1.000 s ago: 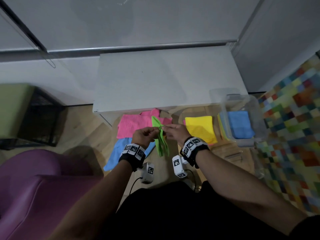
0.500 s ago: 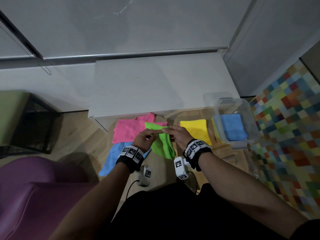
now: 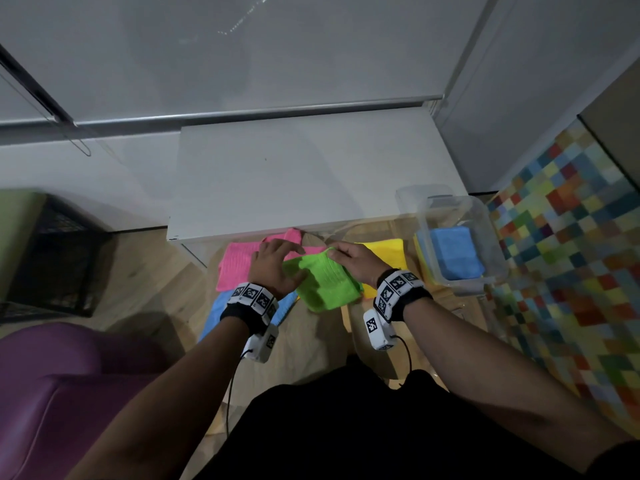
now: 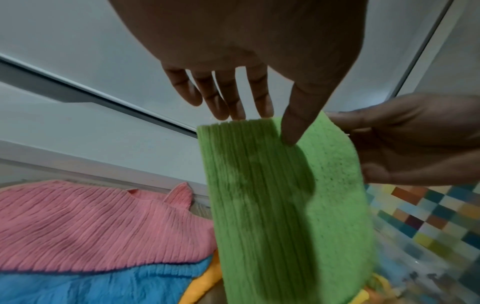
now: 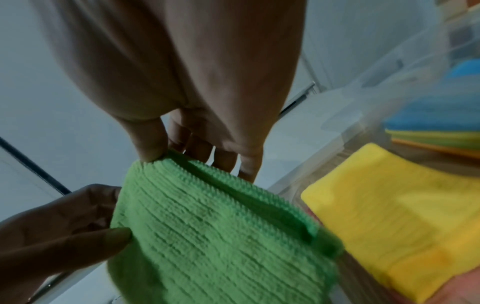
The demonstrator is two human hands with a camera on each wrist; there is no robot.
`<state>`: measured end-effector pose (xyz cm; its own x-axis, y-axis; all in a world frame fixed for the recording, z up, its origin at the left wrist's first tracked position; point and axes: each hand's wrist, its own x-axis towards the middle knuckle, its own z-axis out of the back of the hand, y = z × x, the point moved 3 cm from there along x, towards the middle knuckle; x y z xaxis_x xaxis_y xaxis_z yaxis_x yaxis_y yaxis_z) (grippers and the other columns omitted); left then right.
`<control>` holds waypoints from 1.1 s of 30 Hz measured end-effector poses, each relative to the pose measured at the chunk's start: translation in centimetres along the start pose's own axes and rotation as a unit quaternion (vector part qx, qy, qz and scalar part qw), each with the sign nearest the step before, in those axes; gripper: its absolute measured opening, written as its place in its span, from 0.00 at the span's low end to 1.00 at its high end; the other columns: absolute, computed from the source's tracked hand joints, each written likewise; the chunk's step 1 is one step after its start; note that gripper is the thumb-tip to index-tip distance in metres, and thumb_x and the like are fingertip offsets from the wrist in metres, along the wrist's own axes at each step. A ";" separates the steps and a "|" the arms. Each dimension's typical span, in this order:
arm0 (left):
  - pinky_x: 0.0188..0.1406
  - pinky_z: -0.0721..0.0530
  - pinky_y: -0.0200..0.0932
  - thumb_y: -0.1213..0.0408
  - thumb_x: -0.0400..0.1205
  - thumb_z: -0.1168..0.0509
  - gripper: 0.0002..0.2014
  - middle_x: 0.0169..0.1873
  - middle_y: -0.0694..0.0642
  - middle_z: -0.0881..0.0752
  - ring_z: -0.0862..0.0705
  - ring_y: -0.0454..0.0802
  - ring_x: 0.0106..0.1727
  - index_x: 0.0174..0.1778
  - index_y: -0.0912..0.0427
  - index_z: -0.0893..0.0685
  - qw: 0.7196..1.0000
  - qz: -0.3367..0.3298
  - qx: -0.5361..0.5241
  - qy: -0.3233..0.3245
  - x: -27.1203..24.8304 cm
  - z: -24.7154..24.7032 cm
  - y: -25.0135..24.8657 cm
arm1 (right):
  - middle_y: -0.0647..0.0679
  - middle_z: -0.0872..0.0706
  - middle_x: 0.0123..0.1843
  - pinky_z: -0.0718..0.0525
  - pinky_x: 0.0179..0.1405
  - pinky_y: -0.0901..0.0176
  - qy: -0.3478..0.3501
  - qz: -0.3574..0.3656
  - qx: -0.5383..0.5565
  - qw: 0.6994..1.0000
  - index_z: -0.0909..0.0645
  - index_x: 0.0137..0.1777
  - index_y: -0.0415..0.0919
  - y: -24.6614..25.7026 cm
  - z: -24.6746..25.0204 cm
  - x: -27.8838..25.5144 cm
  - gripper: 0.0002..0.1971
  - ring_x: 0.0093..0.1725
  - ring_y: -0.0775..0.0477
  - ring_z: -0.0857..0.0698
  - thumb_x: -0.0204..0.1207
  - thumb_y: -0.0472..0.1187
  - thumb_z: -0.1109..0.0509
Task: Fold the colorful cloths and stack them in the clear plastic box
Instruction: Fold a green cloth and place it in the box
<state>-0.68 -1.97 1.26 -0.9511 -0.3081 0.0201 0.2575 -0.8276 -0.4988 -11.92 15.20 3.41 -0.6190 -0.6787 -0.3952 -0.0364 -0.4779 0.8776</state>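
Note:
A folded green cloth is held in the air between my hands, above the wooden floor. My right hand pinches its far corner between thumb and fingers. My left hand lies at the cloth's left edge with straight fingers behind it and the thumb resting on its face. The clear plastic box stands to the right and holds a folded blue cloth on top of a stack. Pink, blue and yellow cloths lie on the floor under my hands.
A low white table stands just beyond the cloths, against a grey wall. A black crate is at the left and a purple seat at the lower left. A chequered rug runs along the right.
The green cloth hung as a narrow strip from both pinching hands; now it is folded wider and held nearly level. My left hand has released its pinch and straightened its fingers.

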 end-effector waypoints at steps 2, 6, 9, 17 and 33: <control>0.55 0.29 0.51 0.34 0.65 0.38 0.23 0.55 0.49 0.19 0.24 0.57 0.59 0.47 0.45 0.15 1.000 -0.015 0.010 0.009 0.0 -0.3 -0.3 | 0.56 0.19 0.40 0.24 0.49 0.61 -0.015 0.009 -0.016 1.000 0.18 0.47 0.47 0.0 0.6 -0.2 0.07 0.43 0.58 0.22 0.85 0.42 0.37; 0.57 0.24 0.52 0.30 0.68 0.37 0.25 0.52 0.50 0.17 0.20 0.52 0.56 0.44 0.48 0.14 0.998 -0.051 -0.030 0.022 0.0 -1.2 -1.1 | 0.55 0.31 0.33 0.33 0.38 0.60 -0.065 0.006 -0.029 0.997 0.30 0.38 0.45 -0.9 2.3 -1.0 0.13 0.34 0.56 0.32 0.86 0.43 0.41; 0.51 0.17 0.53 0.38 0.71 0.33 0.22 0.50 0.53 0.17 0.19 0.52 0.52 0.46 0.53 0.14 0.992 -0.101 -0.071 0.000 0.3 -1.6 -2.3 | 0.52 0.33 0.32 0.35 0.36 0.55 -0.083 -0.018 -0.043 0.995 0.29 0.47 0.39 -2.1 3.2 -1.4 0.12 0.32 0.53 0.34 0.87 0.47 0.43; 0.50 0.17 0.47 0.44 0.65 0.25 0.14 0.49 0.53 0.16 0.17 0.53 0.51 0.33 0.51 0.11 0.981 -0.155 -0.112 -0.021 2.8 -2.4 -6.1 | 0.38 0.19 0.47 0.30 0.47 0.54 -0.145 -0.061 -0.050 0.986 0.25 0.54 0.33 -3.4 5.8 -2.0 0.16 0.49 0.44 0.22 0.86 0.48 0.43; 0.39 0.12 0.50 0.73 0.73 0.24 0.18 0.46 0.61 0.13 0.12 0.54 0.41 0.49 0.54 0.25 0.808 0.221 -0.540 0.084 4.7 -7.1 -9.2 | 0.32 0.21 0.68 0.29 0.70 0.45 -0.170 -0.102 0.095 0.976 0.23 0.67 0.37 -6.5 9.6 -4.1 0.19 0.68 0.33 0.23 0.87 0.49 0.43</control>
<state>-8.70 7.57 -0.19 -0.8402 -0.3185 -0.4389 0.3653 0.2657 -0.8922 -16.69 26.49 1.91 -0.8073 -0.3408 -0.4818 -0.3099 -0.4500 0.8376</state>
